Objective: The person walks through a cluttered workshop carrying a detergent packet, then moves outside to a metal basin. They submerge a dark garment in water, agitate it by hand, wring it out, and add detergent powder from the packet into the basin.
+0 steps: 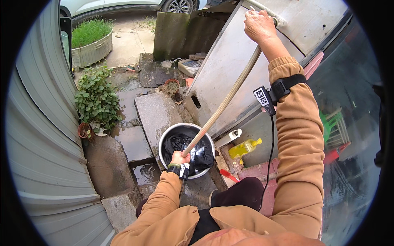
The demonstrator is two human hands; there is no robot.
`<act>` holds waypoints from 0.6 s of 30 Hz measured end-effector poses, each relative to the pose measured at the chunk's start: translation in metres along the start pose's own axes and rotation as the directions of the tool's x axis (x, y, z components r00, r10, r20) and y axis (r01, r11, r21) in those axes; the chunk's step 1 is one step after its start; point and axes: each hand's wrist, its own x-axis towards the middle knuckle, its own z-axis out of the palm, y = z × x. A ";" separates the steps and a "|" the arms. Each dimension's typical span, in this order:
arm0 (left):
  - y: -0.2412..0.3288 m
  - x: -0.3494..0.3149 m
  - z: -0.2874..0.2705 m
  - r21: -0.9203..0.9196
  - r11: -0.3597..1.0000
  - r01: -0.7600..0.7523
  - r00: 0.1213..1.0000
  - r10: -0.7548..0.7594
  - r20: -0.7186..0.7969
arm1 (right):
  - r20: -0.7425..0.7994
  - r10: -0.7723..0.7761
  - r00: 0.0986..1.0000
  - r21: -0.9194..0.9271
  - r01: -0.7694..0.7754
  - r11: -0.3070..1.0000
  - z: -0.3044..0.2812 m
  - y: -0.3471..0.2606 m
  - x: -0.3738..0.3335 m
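Note:
A long pale wooden pole [227,101] slants up to the right in front of me. Closed round its lower part, my left hand [179,158] is over the near left rim of a round metal basin [163,132]. Dark wet cloth [200,158] lies in the basin, with light glinting off it. My right hand [261,28], arm stretched far forward, grips the pole near its upper end. Past that hand shows a pale, ridged end piece [280,21], whose kind I cannot make out. Any pole below my left hand is hidden.
Right of the basin are a white bottle [230,137], a yellow bottle [245,148] and a red-handled brush [228,175]. Corrugated metal wall [47,135] lines the left; a pale panel [236,78] leans at right. Wet uneven slabs [107,169] surround a water-filled hole [146,174]. A leafy plant [97,96] grows left.

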 end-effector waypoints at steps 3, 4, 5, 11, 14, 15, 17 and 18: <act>0.002 0.037 -0.017 -0.067 0.998 -0.017 1.000 0.015 -0.022 | -0.146 0.052 0.988 0.063 -0.043 0.997 0.016 0.008 0.004; 0.005 0.055 -0.024 -0.039 0.999 0.010 0.999 -0.008 0.049 | -0.211 0.086 0.974 0.166 -0.051 0.985 0.019 0.011 0.006; 0.010 0.075 -0.031 -0.014 0.998 0.055 0.993 -0.053 0.107 | -0.272 0.127 0.954 0.267 -0.052 0.962 0.020 0.013 0.008; 0.026 0.141 -0.060 0.100 0.995 0.029 0.980 -0.048 0.194 | -0.366 0.141 0.920 0.287 -0.032 0.957 0.004 0.014 -0.011; 0.008 0.107 -0.042 0.076 0.997 0.034 0.984 -0.047 0.171 | -0.236 0.321 0.917 0.825 0.015 0.565 -0.026 0.003 -0.046; -0.001 0.088 -0.033 0.122 0.992 0.013 0.981 -0.036 0.190 | -0.042 0.298 0.954 0.757 -0.164 0.632 -0.038 -0.003 -0.060; -0.019 0.049 -0.014 0.042 0.999 0.014 0.999 -0.016 0.051 | 0.078 0.348 0.934 0.910 -0.209 0.359 -0.064 -0.017 -0.096; -0.025 0.031 -0.006 0.050 0.999 0.006 1.000 -0.007 0.027 | 0.034 0.432 0.901 0.999 -0.023 -0.031 -0.074 -0.024 -0.125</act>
